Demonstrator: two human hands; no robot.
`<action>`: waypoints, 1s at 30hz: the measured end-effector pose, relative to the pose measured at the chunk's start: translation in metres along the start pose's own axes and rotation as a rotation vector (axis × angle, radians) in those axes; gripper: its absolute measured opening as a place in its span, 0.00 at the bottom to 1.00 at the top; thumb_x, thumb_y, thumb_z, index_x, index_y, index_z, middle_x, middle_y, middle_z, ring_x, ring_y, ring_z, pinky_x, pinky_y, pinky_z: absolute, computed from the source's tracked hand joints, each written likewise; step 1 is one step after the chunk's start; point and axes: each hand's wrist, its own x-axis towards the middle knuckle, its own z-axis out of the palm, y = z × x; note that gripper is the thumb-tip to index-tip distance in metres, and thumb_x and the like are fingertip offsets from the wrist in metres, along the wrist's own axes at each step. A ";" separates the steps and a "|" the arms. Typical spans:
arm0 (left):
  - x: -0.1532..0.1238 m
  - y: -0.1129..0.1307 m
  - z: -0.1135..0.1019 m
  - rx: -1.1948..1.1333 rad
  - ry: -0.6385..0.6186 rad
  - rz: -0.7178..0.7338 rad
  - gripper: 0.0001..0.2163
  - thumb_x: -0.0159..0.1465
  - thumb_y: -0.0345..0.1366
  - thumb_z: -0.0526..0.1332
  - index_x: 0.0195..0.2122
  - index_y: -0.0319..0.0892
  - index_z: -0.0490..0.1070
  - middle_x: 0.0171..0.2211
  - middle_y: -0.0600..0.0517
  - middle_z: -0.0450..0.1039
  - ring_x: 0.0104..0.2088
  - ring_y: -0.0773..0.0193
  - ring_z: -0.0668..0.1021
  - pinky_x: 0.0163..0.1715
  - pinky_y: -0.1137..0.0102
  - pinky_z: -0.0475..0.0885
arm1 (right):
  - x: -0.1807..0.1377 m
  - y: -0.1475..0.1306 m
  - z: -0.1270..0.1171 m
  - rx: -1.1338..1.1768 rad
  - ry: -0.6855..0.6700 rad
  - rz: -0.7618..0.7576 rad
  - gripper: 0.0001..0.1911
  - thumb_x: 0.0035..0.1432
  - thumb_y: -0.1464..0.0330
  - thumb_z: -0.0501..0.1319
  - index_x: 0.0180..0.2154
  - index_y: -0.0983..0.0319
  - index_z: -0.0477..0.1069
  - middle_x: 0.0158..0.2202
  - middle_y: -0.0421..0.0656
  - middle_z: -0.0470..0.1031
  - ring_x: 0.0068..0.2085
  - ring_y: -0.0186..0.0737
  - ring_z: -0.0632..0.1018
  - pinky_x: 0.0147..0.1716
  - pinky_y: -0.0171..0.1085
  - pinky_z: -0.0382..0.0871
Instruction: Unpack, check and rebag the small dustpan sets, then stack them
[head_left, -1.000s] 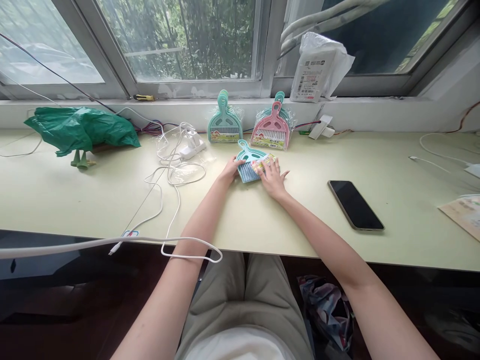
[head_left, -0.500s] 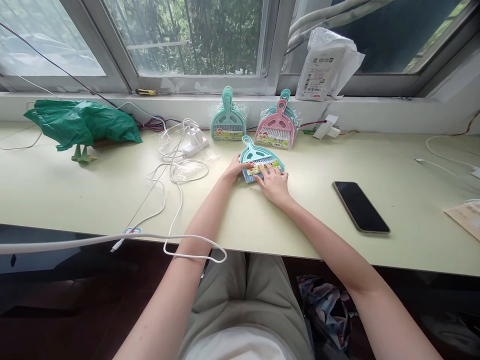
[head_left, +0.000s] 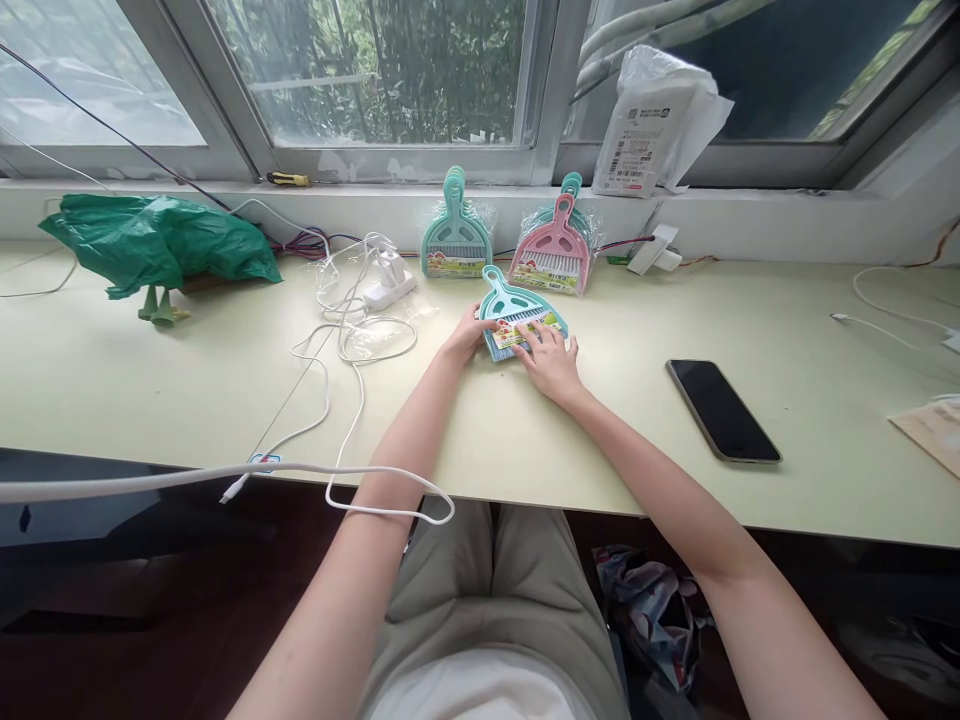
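Observation:
A turquoise dustpan and brush set [head_left: 517, 299] with a printed label lies tilted on the table in front of me. My left hand [head_left: 469, 333] grips its left edge, the thumb resting on the label. Fingers spread, my right hand [head_left: 551, 362] lies over the label and the right part of the set. Behind it, a stack of green dustpan sets [head_left: 455, 235] in clear wrap leans against the sill. To the right of that stack is a pink dustpan set [head_left: 555, 245], also wrapped, with green ones behind it.
Tangled white cables and a power strip [head_left: 390, 285] lie left of my hands. Further left sits a green plastic bag [head_left: 165, 240]. A phone [head_left: 722, 410] lies on the right of the table [head_left: 600, 450]. A white package [head_left: 645, 130] stands on the sill near a yellow cutter [head_left: 288, 179].
The fingers of my right hand have shifted slightly on the label. My left hand keeps its hold on the dustpan set, and the view has tilted a little.

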 end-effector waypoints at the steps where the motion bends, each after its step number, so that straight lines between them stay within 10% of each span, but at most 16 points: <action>1: 0.000 0.000 0.000 0.000 0.001 0.004 0.28 0.46 0.23 0.63 0.50 0.41 0.62 0.37 0.51 0.72 0.35 0.63 0.77 0.47 0.59 0.74 | 0.000 0.000 0.000 0.007 -0.001 -0.005 0.28 0.68 0.53 0.43 0.65 0.53 0.57 0.68 0.47 0.55 0.67 0.53 0.56 0.62 0.69 0.40; 13: -0.004 0.003 0.003 -0.036 -0.009 0.020 0.28 0.46 0.21 0.62 0.50 0.40 0.63 0.37 0.51 0.74 0.38 0.60 0.79 0.50 0.56 0.73 | 0.001 -0.002 0.005 0.091 0.060 0.000 0.27 0.67 0.55 0.48 0.64 0.53 0.58 0.69 0.48 0.54 0.67 0.54 0.56 0.62 0.67 0.43; 20: -0.006 0.004 0.007 -0.095 -0.039 0.060 0.30 0.47 0.23 0.65 0.52 0.42 0.63 0.40 0.50 0.75 0.41 0.59 0.80 0.51 0.58 0.73 | 0.018 0.020 0.009 0.764 0.453 0.368 0.40 0.58 0.56 0.58 0.68 0.56 0.46 0.71 0.50 0.41 0.71 0.52 0.48 0.65 0.58 0.49; 25: -0.008 0.006 0.013 -0.147 -0.085 0.117 0.30 0.48 0.25 0.67 0.53 0.43 0.62 0.43 0.50 0.75 0.42 0.61 0.80 0.51 0.60 0.74 | 0.020 0.025 0.003 1.463 0.238 0.395 0.32 0.58 0.53 0.58 0.61 0.55 0.56 0.61 0.47 0.66 0.58 0.43 0.73 0.57 0.48 0.68; 30: -0.009 0.004 0.017 -0.150 -0.092 0.110 0.30 0.48 0.25 0.67 0.52 0.42 0.62 0.41 0.50 0.75 0.39 0.62 0.80 0.50 0.59 0.74 | 0.016 0.013 -0.003 1.686 0.189 0.222 0.25 0.55 0.49 0.61 0.50 0.54 0.65 0.53 0.42 0.75 0.49 0.41 0.79 0.45 0.42 0.78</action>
